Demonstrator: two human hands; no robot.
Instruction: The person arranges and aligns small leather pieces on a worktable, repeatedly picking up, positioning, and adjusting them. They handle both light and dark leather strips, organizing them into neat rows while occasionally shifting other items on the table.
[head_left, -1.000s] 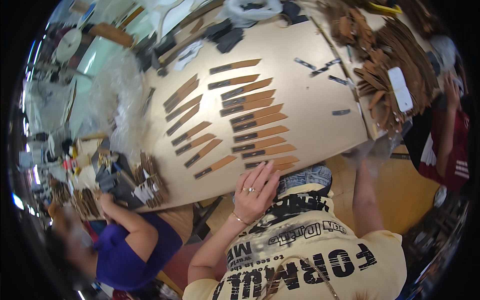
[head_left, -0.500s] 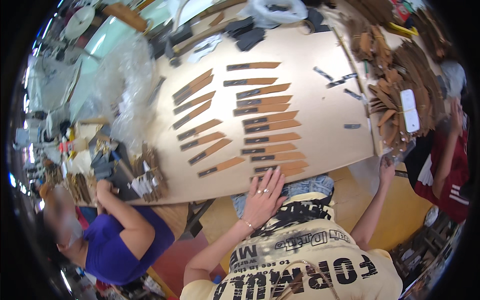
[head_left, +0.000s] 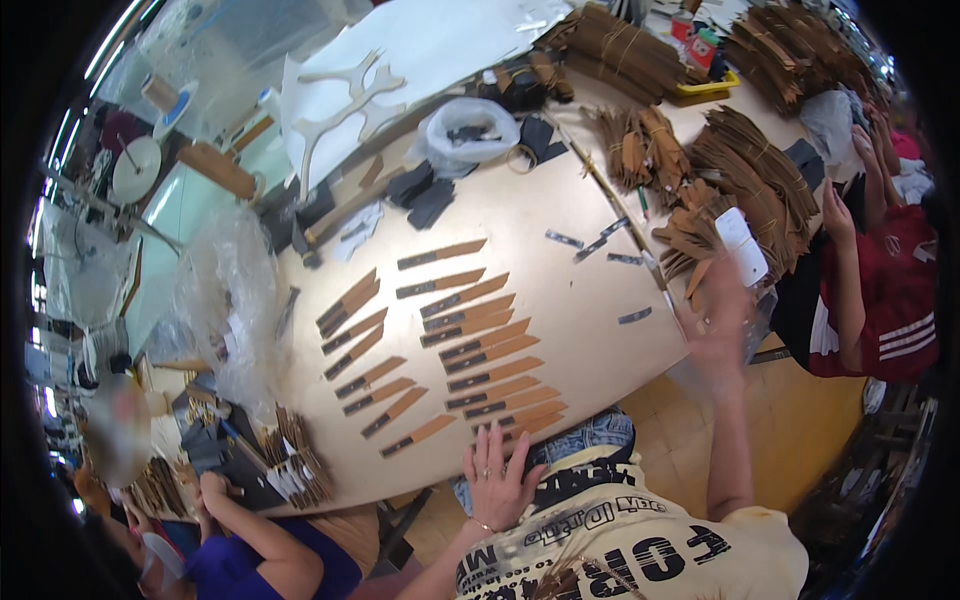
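My left hand (head_left: 502, 476) lies with fingers spread at the table's front edge, its fingertips touching the nearest of the brown strips. These brown strips (head_left: 505, 376), each with a black patch at its left end, form a slanting column. A second column of similar strips (head_left: 384, 375) lies to the left. My right hand (head_left: 722, 318) is raised by the table's right edge, smeared by motion, so its fingers cannot be read. Beside it are a fanned bundle of brown pieces (head_left: 690, 235) and a white phone-like slab (head_left: 741, 246).
Several loose black patches (head_left: 634, 316) lie on the board (head_left: 570, 350) at right. Brown bundles (head_left: 765, 175), a yellow tray (head_left: 708, 92) and a plastic bag of dark pieces (head_left: 465, 138) stand farther back. Co-workers sit at left, in a purple sleeve (head_left: 265, 555), and right, in a maroon top (head_left: 895, 290).
My right hand has risen from below the table's right corner toward the brown bundles. The view has turned, showing more of the far table. My left hand stays on the nearest strips.
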